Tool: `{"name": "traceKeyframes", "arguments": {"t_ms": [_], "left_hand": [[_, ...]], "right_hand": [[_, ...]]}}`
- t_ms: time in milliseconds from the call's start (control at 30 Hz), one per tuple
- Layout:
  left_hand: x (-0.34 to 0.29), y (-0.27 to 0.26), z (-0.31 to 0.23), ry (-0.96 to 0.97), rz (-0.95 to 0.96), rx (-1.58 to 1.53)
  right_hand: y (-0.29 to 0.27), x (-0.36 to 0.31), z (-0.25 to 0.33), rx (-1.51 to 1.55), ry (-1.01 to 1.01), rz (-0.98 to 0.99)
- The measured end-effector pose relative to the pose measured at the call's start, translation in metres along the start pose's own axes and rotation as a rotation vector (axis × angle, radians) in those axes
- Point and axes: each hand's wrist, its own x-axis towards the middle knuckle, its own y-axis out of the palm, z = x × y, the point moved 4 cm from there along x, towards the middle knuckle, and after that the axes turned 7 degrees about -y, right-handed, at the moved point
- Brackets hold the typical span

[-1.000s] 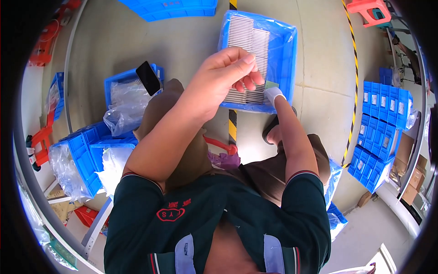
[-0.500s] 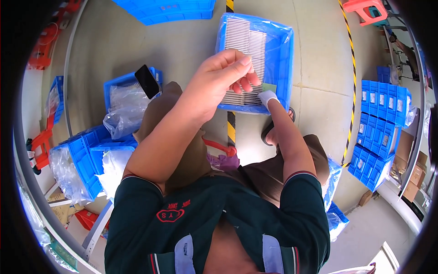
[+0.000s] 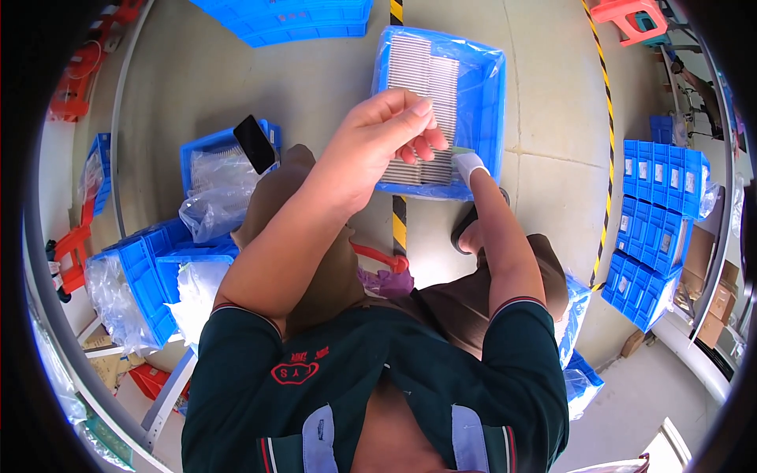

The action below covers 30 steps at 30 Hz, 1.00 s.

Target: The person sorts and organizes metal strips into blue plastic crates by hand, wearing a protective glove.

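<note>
In front of me a blue plastic crate (image 3: 494, 102) lined with clear film holds rows of thin, pale, ribbed-looking pieces (image 3: 409, 63), stacked closely. My left hand (image 3: 392, 130) is bare and hovers over the crate's near left part, thumb and fingertips pinched together. What is between them, if anything, I cannot make out. My right hand (image 3: 469, 163), in a white glove, is inside the crate's near right corner beside the rows. Its fingers are closed at a small, flat green piece (image 3: 462, 150); the fingertips are partly hidden.
A smaller blue crate (image 3: 189, 162) with clear bags stands to my left, a black phone (image 3: 256, 144) on its edge. More blue crates (image 3: 142, 268) sit at lower left. Stacked blue crates (image 3: 658, 213) stand at right, beyond striped floor tape (image 3: 609, 134). Another blue crate (image 3: 292, 20) is ahead.
My right hand has shifted slightly away from me and to the right, and the green piece now shows flatter. The left hand has hardly moved.
</note>
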Motion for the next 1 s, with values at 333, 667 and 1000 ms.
{"name": "traceKeyframes", "arguments": {"t_ms": [333, 667, 1000], "left_hand": [[0.000, -0.004, 0.001, -0.009, -0.024, 0.010], [-0.007, -0.008, 0.001, -0.004, -0.016, -0.002], [0.020, -0.007, 0.010, -0.044, -0.003, -0.006]], "right_hand": [[-0.026, -0.059, 0.068, -0.472, -0.187, -0.078], [-0.019, -0.100, 0.093, -0.695, -0.081, 0.075], [-0.139, -0.187, 0.126, -0.685, -0.176, -0.086]]}}
